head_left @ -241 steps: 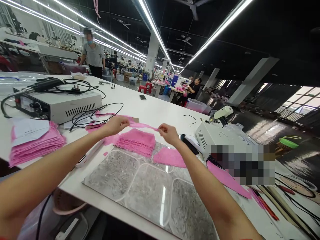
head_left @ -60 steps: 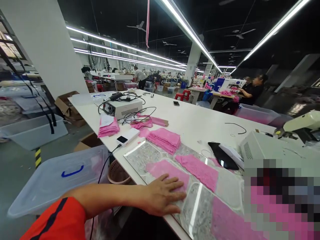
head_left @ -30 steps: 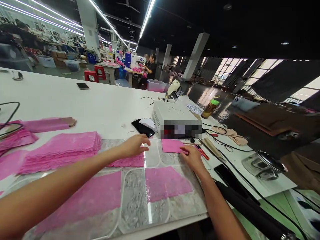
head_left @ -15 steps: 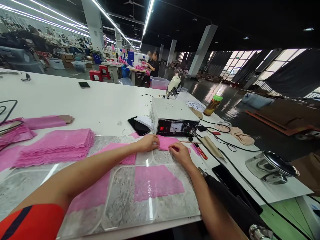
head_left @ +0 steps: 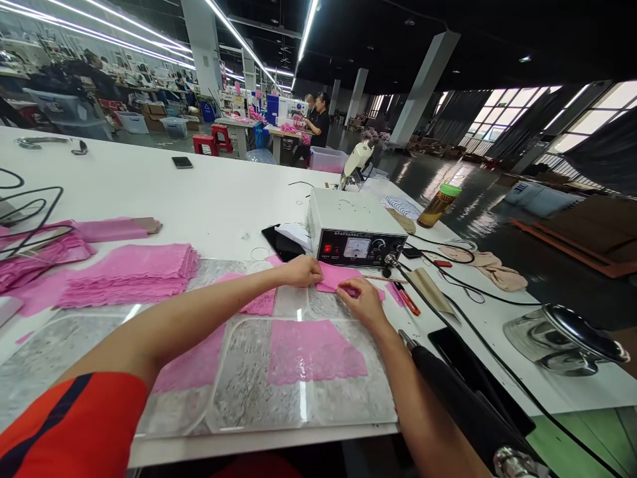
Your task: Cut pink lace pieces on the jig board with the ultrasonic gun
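Note:
Both my hands meet at a small pink fabric piece [head_left: 334, 275] lying in front of a white control box [head_left: 355, 229]. My left hand [head_left: 301, 271] pinches the piece's left edge with closed fingers. My right hand [head_left: 365, 303] pinches its near edge. Under my arms a clear plastic template [head_left: 259, 378] covers other pink lace pieces [head_left: 313, 350]. A thick stack of pink lace [head_left: 132, 272] rests to the left on the white table [head_left: 209, 199].
A black phone [head_left: 279, 241], a red pen [head_left: 407, 299], a black handheld tool with cable [head_left: 462, 398] and a metal lid [head_left: 567, 332] lie right of my hands. A bottle [head_left: 438, 204] stands behind the box. A seated person [head_left: 318, 123] works at a far table.
My hands left the lace under the template and moved to the pink piece by the control box, closing on its edges. My view swung right, then steadied.

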Motion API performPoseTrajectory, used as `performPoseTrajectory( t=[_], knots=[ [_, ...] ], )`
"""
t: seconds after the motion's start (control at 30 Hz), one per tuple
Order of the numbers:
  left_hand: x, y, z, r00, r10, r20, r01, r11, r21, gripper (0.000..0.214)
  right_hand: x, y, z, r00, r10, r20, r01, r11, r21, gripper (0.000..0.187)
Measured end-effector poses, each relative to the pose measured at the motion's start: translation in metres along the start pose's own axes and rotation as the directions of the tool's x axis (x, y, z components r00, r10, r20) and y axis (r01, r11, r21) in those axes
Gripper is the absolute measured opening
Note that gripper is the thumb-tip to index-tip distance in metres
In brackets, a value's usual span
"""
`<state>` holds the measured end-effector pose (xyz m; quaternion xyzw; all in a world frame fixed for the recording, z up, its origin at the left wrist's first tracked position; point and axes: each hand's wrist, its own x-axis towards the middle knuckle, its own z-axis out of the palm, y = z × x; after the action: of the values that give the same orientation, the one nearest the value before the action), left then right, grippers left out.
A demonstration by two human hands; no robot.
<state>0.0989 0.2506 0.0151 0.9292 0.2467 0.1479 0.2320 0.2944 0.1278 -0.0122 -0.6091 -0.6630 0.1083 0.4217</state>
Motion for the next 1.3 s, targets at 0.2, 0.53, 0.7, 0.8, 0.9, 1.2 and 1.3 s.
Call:
performPoseTrajectory(
  t=[0.2, 0.53, 0.7, 0.8, 0.9, 1.2, 1.3],
  knots=[
    [0.0, 0.002, -0.006, 0.997, -0.061, 0.055, 0.062, 0.998, -0.027, 0.034, 0.0, -0.003, 0.004, 0.996, -0.048, -0.069, 0.041, 0.995, -0.089, 0.01],
    [-0.007, 0.016, -0.014, 0.996, -0.085, -0.034, 0.085, 0.996, -0.023, 0.028, 0.0, 0.001, 0.003, 0.977, -0.034, -0.212, -0.023, 0.965, -0.262, 0.015],
    [-0.015, 0.029, -0.022, 0.994, -0.073, -0.086, 0.072, 0.997, -0.009, 0.02, -0.004, -0.002, -0.006, 0.977, -0.062, -0.206, -0.003, 0.954, -0.299, 0.014],
    [-0.028, 0.04, -0.029, 0.992, -0.058, -0.116, 0.056, 0.998, -0.019, 0.017, -0.013, -0.013, -0.012, 0.984, -0.106, -0.143, 0.059, 0.952, -0.301, 0.015],
    [-0.054, 0.052, -0.036, 0.992, -0.037, -0.117, 0.033, 0.999, -0.039, 0.019, -0.028, -0.031, -0.017, 0.986, -0.163, -0.027, 0.15, 0.95, -0.273, 0.019],
    [-0.163, 0.086, -0.023, 0.998, 0.059, -0.006, -0.06, 0.992, -0.109, 0.02, -0.096, -0.07, -0.037, 0.84, -0.436, 0.323, 0.523, 0.808, -0.272, 0.025],
    [-0.177, 0.091, -0.012, 0.991, 0.133, -0.027, -0.134, 0.989, -0.058, 0.02, -0.108, -0.069, -0.041, 0.815, -0.476, 0.329, 0.564, 0.78, -0.269, 0.025]
  ],
)
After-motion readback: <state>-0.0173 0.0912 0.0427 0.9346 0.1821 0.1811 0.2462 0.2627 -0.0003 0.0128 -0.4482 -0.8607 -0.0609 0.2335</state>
